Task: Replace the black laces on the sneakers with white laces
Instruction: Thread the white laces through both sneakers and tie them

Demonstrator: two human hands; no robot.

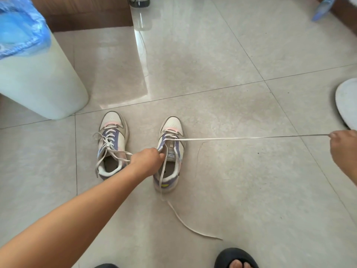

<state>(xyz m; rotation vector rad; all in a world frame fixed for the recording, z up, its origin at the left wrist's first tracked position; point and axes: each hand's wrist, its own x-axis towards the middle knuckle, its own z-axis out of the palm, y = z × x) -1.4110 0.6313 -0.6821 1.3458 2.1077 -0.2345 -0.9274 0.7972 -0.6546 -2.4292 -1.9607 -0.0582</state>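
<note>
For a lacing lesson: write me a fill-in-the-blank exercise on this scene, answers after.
1. The right hand pulls the white lace taut from the ____ sneaker.
2. The left hand grips the right sneaker at its ____.
3. The left sneaker is already laced in ____.

Answers: right; tongue; white
</note>
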